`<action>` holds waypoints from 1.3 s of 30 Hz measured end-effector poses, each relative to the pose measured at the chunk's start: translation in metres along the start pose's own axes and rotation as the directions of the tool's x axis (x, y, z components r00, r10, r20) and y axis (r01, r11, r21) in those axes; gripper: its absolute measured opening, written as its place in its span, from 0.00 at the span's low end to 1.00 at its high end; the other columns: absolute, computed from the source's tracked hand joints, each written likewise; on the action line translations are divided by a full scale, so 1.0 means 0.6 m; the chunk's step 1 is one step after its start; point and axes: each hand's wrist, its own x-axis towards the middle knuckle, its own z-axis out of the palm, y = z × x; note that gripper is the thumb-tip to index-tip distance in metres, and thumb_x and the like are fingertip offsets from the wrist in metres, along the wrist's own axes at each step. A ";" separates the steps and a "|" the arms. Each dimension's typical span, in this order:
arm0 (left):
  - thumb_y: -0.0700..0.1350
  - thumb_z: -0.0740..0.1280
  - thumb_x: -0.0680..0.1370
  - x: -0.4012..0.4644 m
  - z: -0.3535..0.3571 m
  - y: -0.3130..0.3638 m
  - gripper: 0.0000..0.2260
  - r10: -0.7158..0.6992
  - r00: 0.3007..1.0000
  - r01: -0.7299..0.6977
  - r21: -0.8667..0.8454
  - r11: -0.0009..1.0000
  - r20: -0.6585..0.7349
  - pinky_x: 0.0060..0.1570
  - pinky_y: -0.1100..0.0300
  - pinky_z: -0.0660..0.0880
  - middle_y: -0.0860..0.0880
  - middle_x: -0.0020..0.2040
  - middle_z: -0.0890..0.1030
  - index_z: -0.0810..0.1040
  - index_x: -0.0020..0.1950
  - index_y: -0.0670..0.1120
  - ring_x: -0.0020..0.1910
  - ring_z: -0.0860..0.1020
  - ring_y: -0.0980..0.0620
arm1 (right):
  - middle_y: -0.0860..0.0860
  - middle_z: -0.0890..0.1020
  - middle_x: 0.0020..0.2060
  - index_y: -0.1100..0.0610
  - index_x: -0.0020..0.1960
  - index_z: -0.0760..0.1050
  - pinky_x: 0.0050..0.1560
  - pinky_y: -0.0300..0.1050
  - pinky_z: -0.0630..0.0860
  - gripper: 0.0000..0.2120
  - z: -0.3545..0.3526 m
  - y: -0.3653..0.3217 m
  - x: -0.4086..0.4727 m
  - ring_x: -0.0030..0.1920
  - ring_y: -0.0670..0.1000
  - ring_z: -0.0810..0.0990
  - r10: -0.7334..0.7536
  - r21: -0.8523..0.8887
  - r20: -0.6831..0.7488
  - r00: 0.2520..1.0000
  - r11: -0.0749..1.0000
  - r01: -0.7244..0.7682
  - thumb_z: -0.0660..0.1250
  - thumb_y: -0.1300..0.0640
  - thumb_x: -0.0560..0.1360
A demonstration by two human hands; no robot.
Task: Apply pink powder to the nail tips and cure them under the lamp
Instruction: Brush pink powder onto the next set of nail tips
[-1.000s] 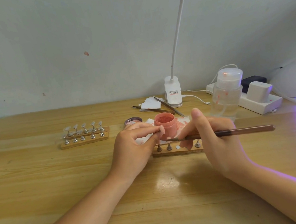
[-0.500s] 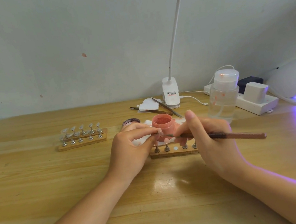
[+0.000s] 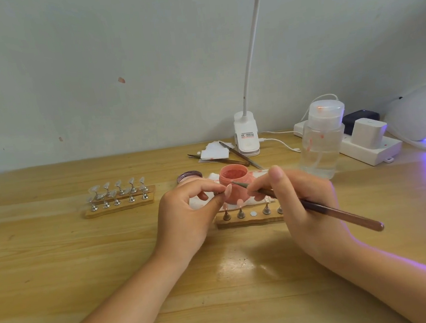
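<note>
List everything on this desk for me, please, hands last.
powder jar: one, pink, open, centre on a white tissue
nail tip: one, pale pink, pinched in left hand
brush: one, brown, in right hand
near stand: one, wooden, metal pegs, before jar
far stand: one, wooden, clear tips, left
curing lamp: one, white, purple glow, far right
pump bottle: one, clear, right of jar
desk lamp: one, white, back
power strip: one, white, back right
left hand: one
right hand: one

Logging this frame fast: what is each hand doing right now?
Left hand: closed, fingers pinching a nail tip on its small holder.
Right hand: closed, holding the brush.
</note>
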 end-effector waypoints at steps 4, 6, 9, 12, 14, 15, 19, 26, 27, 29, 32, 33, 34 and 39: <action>0.36 0.74 0.67 -0.001 0.001 -0.003 0.13 0.001 0.999 0.000 0.035 0.999 -0.040 0.41 0.79 0.65 0.60 0.34 0.78 0.79 0.34 0.55 0.39 0.74 0.66 | 0.51 0.82 0.30 0.59 0.34 0.81 0.37 0.50 0.77 0.22 0.004 -0.001 -0.007 0.33 0.47 0.80 0.091 0.032 0.055 0.994 0.995 -0.093 0.56 0.49 0.76; 0.36 0.74 0.66 -0.001 0.002 -0.003 0.14 -0.005 0.999 0.007 0.038 0.999 -0.047 0.41 0.79 0.65 0.60 0.34 0.78 0.79 0.34 0.57 0.38 0.74 0.66 | 0.51 0.81 0.29 0.61 0.33 0.80 0.35 0.46 0.76 0.24 0.003 -0.002 -0.007 0.31 0.46 0.79 0.077 0.067 0.038 0.996 0.995 -0.080 0.55 0.49 0.76; 0.36 0.74 0.66 0.000 0.002 -0.007 0.14 0.006 0.999 -0.005 0.035 0.999 -0.033 0.40 0.76 0.66 0.58 0.36 0.79 0.79 0.36 0.56 0.39 0.74 0.65 | 0.49 0.82 0.32 0.60 0.36 0.80 0.40 0.44 0.77 0.21 0.001 -0.003 -0.002 0.36 0.45 0.80 0.040 0.018 0.029 0.999 0.999 -0.041 0.55 0.52 0.79; 0.36 0.74 0.66 0.000 0.002 -0.008 0.13 -0.004 0.999 0.004 0.022 1.000 -0.037 0.40 0.75 0.67 0.57 0.35 0.79 0.80 0.35 0.55 0.40 0.75 0.64 | 0.51 0.81 0.30 0.60 0.35 0.80 0.38 0.50 0.77 0.22 0.002 -0.002 -0.003 0.34 0.49 0.80 0.109 0.048 0.057 0.992 0.993 -0.112 0.56 0.49 0.78; 0.36 0.74 0.66 0.000 0.002 -0.007 0.13 -0.008 0.999 0.009 0.021 1.000 -0.050 0.40 0.76 0.67 0.58 0.33 0.79 0.79 0.34 0.55 0.39 0.74 0.63 | 0.52 0.80 0.27 0.59 0.32 0.80 0.34 0.49 0.76 0.24 0.002 -0.004 -0.005 0.30 0.50 0.79 0.138 0.111 0.039 0.990 0.984 -0.142 0.55 0.46 0.75; 0.37 0.74 0.66 0.000 0.002 -0.006 0.13 -0.012 0.999 0.013 0.020 1.000 -0.049 0.40 0.76 0.67 0.59 0.32 0.80 0.79 0.34 0.56 0.38 0.74 0.64 | 0.52 0.80 0.27 0.58 0.32 0.80 0.33 0.46 0.76 0.24 0.003 -0.007 -0.004 0.29 0.49 0.78 0.126 0.134 0.021 0.992 0.983 -0.127 0.54 0.46 0.75; 0.38 0.74 0.68 0.000 0.000 -0.001 0.12 -0.031 0.999 0.031 0.013 0.999 -0.008 0.41 0.77 0.67 0.67 0.36 0.80 0.81 0.37 0.56 0.40 0.76 0.66 | 0.48 0.83 0.30 0.54 0.38 0.79 0.29 0.33 0.71 0.21 -0.002 -0.010 0.004 0.25 0.48 0.78 0.126 0.223 -0.081 0.989 0.969 -0.106 0.51 0.46 0.76; 0.44 0.72 0.68 -0.002 -0.001 0.004 0.05 -0.037 0.998 0.039 -0.034 0.999 0.055 0.46 0.75 0.68 0.55 0.43 0.80 0.83 0.41 0.53 0.44 0.75 0.62 | 0.53 0.80 0.27 0.56 0.34 0.77 0.27 0.32 0.69 0.22 -0.017 0.000 0.011 0.24 0.46 0.76 0.168 0.144 -0.141 0.976 0.978 -0.148 0.55 0.43 0.76; 0.46 0.71 0.68 -0.002 -0.001 0.005 0.04 -0.029 0.997 0.032 -0.040 0.999 0.064 0.46 0.75 0.68 0.55 0.42 0.79 0.83 0.40 0.54 0.44 0.75 0.63 | 0.50 0.81 0.30 0.55 0.36 0.77 0.29 0.33 0.71 0.17 -0.017 0.002 0.011 0.27 0.45 0.78 0.128 0.075 -0.116 0.985 0.990 -0.120 0.61 0.46 0.76; 0.44 0.72 0.68 -0.002 0.000 0.006 0.05 0.005 0.997 -0.001 -0.046 0.999 0.081 0.46 0.76 0.67 0.56 0.41 0.80 0.82 0.40 0.54 0.45 0.75 0.64 | 0.44 0.82 0.34 0.55 0.40 0.76 0.35 0.37 0.74 0.08 -0.016 0.005 0.011 0.34 0.44 0.79 0.059 -0.095 -0.044 0.997 0.994 -0.063 0.68 0.50 0.72; 0.40 0.72 0.68 -0.003 0.001 0.004 0.06 0.067 0.991 -0.063 -0.039 0.997 0.115 0.47 0.76 0.67 0.55 0.40 0.82 0.83 0.42 0.49 0.45 0.77 0.64 | 0.43 0.82 0.45 0.49 0.46 0.73 0.47 0.36 0.74 0.14 -0.008 0.003 0.007 0.48 0.42 0.80 0.008 -0.220 0.068 0.998 0.976 0.007 0.76 0.52 0.66; 0.40 0.72 0.67 -0.003 0.002 0.003 0.06 0.079 0.989 -0.076 -0.034 0.997 0.122 0.47 0.75 0.67 0.55 0.40 0.82 0.83 0.43 0.48 0.44 0.77 0.63 | 0.42 0.81 0.48 0.48 0.48 0.72 0.47 0.36 0.75 0.17 -0.006 0.002 0.006 0.50 0.42 0.80 0.002 -0.225 0.104 0.995 0.974 0.021 0.77 0.55 0.65; 0.39 0.73 0.67 -0.003 0.002 0.002 0.07 0.086 0.988 -0.083 -0.033 0.996 0.130 0.48 0.75 0.68 0.55 0.40 0.82 0.83 0.43 0.47 0.44 0.77 0.64 | 0.40 0.80 0.49 0.49 0.49 0.72 0.47 0.35 0.75 0.18 -0.005 0.004 0.006 0.52 0.41 0.79 -0.005 -0.226 0.131 0.991 0.974 0.034 0.77 0.57 0.65; 0.43 0.72 0.66 -0.003 0.002 0.004 0.07 0.131 0.981 -0.127 -0.037 0.991 0.143 0.49 0.76 0.67 0.60 0.39 0.81 0.81 0.43 0.51 0.43 0.78 0.65 | 0.48 0.77 0.48 0.59 0.54 0.78 0.55 0.36 0.71 0.10 -0.011 0.015 0.013 0.53 0.49 0.76 0.192 -0.171 0.260 0.946 0.974 -0.151 0.69 0.63 0.73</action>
